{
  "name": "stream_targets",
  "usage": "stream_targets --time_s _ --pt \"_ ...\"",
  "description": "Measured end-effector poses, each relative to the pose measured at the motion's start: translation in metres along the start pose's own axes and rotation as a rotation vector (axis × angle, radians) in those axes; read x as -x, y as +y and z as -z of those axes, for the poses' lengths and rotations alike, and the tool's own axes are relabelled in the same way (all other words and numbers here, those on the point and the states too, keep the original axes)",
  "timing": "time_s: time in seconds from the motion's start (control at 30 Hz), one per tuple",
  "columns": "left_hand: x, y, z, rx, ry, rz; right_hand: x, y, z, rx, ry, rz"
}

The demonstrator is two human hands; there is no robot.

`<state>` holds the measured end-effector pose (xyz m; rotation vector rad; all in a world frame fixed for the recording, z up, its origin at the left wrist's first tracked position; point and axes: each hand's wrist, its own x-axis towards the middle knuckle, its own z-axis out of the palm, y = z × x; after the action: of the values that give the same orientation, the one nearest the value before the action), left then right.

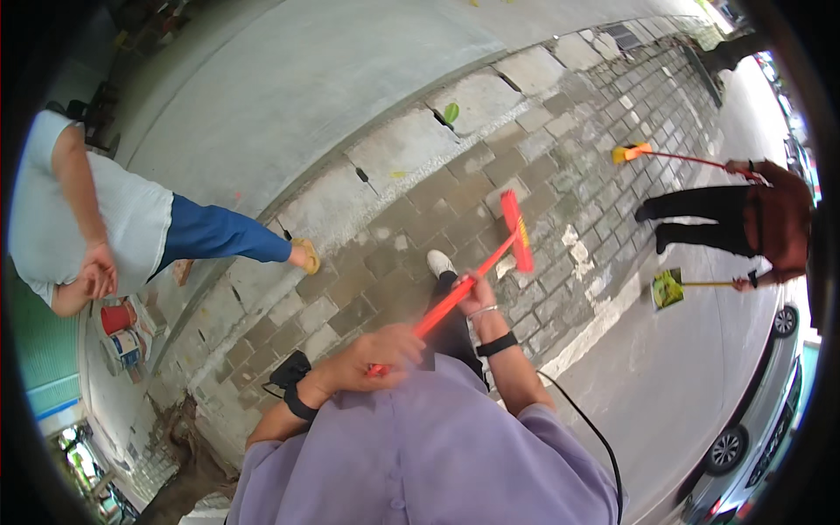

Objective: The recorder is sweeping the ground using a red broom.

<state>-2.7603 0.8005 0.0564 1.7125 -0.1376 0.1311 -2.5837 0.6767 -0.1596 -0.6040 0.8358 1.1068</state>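
A broom with a red handle (441, 314) slants across the front of my body, gripped in both hands. Near the handle's upper end, my left hand (384, 354) is wrapped around it, slightly blurred. Farther down the handle, my right hand (478, 295) is closed on it. Ahead of my right hand is the broom's red head (518, 231), with yellow marks along one side. It appears over the paving bricks (472, 223); whether it touches them I cannot tell. My white shoe (440, 262) shows beside the handle.
To the right, a person (777, 223) holds a yellow-and-orange broom (632, 153) and a dustpan (668, 289). Another person (111, 210) stands at left near a red bucket (118, 318). A silver car (755, 433) is parked at lower right. Tree roots (187, 440) rise at lower left. A stone kerb (394, 154) borders the bricks.
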Motion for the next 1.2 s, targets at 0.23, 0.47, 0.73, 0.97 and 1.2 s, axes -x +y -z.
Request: stream_targets --time_s 0.23,0.47,0.73,0.97,1.2 --pt "-0.142 -0.054 0.043 -0.27 0.181 -0.106 -0.096 -0.127 -0.143 0.284 -0.03 0.213" --pt "-0.245 -0.155 0.078 -0.152 0.535 -0.012 -0.183 -0.165 -0.227 0.502 -0.135 0.162" --pt "-0.17 -0.173 0.056 -0.277 0.844 0.194 -0.185 -0.081 -0.2 1.201 -0.013 0.104" --pt "-0.089 -0.06 0.043 -0.222 0.884 0.351 -0.091 0.032 -0.169 1.17 -0.045 -0.184" --pt "-0.063 0.034 0.055 -0.281 0.954 0.379 -0.001 0.069 -0.204 0.881 -0.15 -0.532"
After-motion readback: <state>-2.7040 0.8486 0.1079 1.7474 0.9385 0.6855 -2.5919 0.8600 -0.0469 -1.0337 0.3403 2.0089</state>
